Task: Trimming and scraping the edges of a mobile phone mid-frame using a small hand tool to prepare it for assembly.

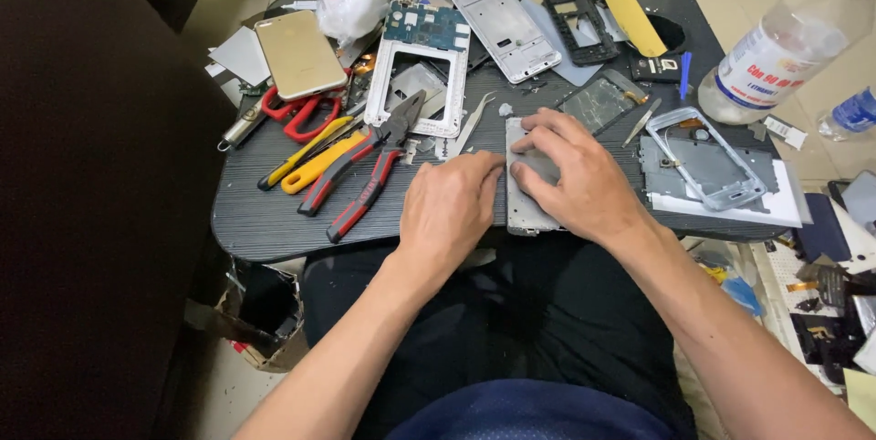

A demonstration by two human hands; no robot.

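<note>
At the lower middle of the frame, both hands pin a grey phone plate flat on the table: the right hand presses down with spread fingers, while the left hand has a curled grip bracing the plate's left edge.

Dark grey table, fine ribbed pattern. At its left edge: red-and-black pliers, yellow-handled tool, red scissors, gold phone. Silver-grey phone panel at near edge.

I see a matt grey metal phone plate on the dark, ribbed matt tray; far left, a glossy gold phone back; pliers with rubbery grips.
</note>
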